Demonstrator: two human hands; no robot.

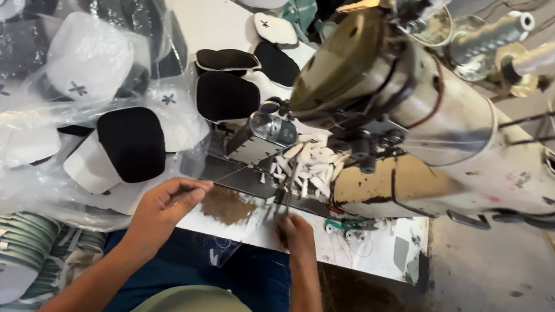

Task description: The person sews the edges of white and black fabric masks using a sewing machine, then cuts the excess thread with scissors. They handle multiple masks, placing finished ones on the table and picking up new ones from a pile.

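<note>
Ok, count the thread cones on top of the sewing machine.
2 in view: one thread cone near the top centre of the sewing machine, the other just right of it. More may sit beyond the frame's top edge.

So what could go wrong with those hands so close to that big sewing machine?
The right hand sits right under the sewing machine by its needle area, so a finger could get caught. The left hand is beside the clear plastic bag of caps, which might slide toward the machine.
</note>
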